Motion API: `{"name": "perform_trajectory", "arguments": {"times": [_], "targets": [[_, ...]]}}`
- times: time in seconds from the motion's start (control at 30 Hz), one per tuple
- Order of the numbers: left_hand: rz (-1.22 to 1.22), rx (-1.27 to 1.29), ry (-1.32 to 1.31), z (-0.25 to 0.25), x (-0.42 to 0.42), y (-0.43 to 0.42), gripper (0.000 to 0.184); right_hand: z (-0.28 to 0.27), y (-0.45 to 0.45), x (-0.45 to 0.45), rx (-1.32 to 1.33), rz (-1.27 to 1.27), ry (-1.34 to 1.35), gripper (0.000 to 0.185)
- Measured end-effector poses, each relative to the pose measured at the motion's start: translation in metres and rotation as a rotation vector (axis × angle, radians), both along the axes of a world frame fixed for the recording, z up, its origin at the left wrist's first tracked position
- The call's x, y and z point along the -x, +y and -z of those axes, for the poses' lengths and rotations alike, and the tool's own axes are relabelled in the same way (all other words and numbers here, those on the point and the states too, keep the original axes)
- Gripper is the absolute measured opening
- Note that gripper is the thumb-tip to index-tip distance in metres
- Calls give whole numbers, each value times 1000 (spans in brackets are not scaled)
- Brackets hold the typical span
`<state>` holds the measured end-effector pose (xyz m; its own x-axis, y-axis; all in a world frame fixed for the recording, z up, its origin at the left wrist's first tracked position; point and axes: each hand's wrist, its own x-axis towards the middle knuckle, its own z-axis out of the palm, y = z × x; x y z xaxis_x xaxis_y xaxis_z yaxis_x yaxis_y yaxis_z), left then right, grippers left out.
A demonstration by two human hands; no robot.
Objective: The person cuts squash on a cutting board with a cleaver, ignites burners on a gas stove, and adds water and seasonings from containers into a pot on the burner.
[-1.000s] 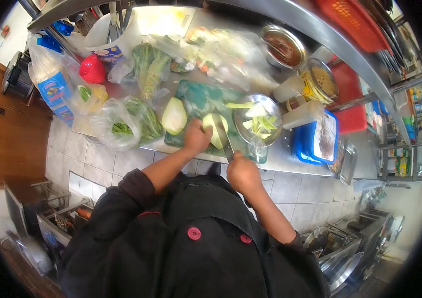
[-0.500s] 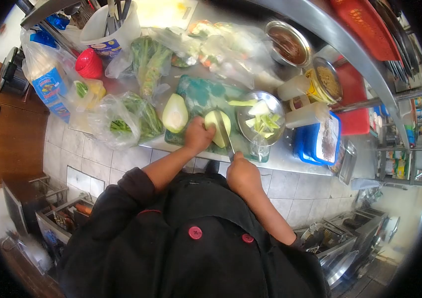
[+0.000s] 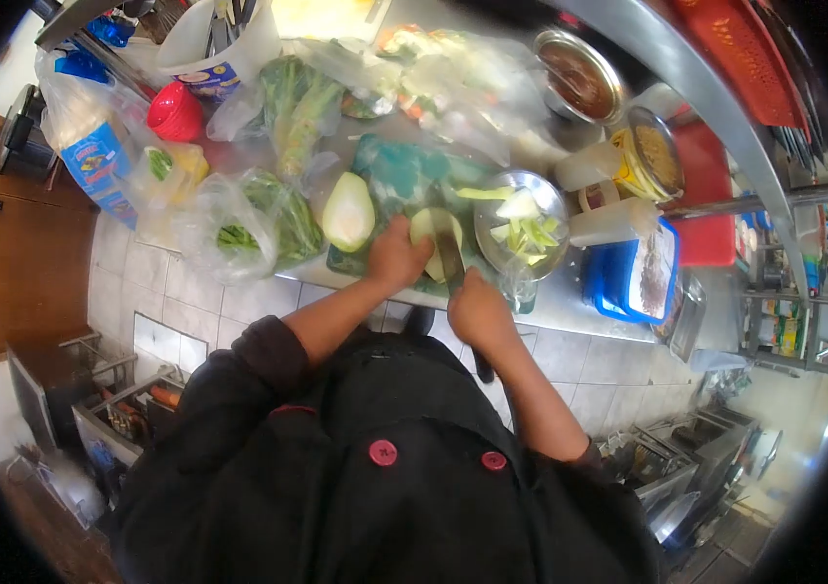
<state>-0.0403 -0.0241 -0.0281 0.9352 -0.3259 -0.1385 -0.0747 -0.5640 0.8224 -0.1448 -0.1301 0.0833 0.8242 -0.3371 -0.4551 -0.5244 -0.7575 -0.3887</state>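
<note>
On the green cutting board (image 3: 389,167), my left hand (image 3: 399,258) grips the left side of a pale green vegetable half (image 3: 423,225), its fingers closed against the edge. My right hand (image 3: 480,310) is wrapped round the handle of a knife (image 3: 450,255). The blade lies over the right part of that half; whether it has gone into the flesh I cannot tell. Left of my left hand lies another pale half (image 3: 348,216) with a hollow in its middle. A round metal bowl (image 3: 564,226) on the right holds green peels and pale pieces.
Bagged leafy greens (image 3: 282,219) lie on the left, near a red cup (image 3: 175,112). Filled plastic bags (image 3: 462,88) and a bowl of brown sauce (image 3: 584,83) stand behind the board. Blue-rimmed containers (image 3: 633,277) sit on the right. A metal rail (image 3: 716,88) curves overhead.
The knife blade has turned and now shows its broad face over the half. My right hand has shifted slightly. The whole view has moved a little.
</note>
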Motion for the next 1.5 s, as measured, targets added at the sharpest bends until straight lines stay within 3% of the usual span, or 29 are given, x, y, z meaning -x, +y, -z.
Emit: {"name": "perform_trajectory", "arguments": {"times": [0.13,0.23,0.33,0.4,0.47,0.57,0.67,0.77,1.0,1.4,1.5], "targets": [[14,-37,-50,-5,2,0,37,36,-2,-9,3,-48,-144,24],[46,-56,-10,-17,9,-5,42,60,-12,1,-14,51,-203,24],[60,-137,-135,-30,20,-11,48,73,-37,19,-41,35,-452,25],[148,-113,-186,-17,21,-14,52,61,-43,32,-321,175,-306,29],[158,-84,-240,-16,19,-10,54,63,-44,45,-291,173,-344,27],[374,-338,-577,-17,1,7,47,54,-44,57,-202,162,-310,26],[415,-215,-642,-40,10,24,47,45,-39,64,-117,126,-235,25],[457,-50,-557,-20,15,35,45,29,-33,67,-59,91,-219,23],[374,-23,-515,-9,22,34,43,-6,-30,63,28,-28,-152,18],[381,-55,-480,-12,21,32,43,-17,-20,43,32,-159,-15,24],[383,-75,-509,-14,22,33,41,15,-17,28,14,-124,-13,25]]}}
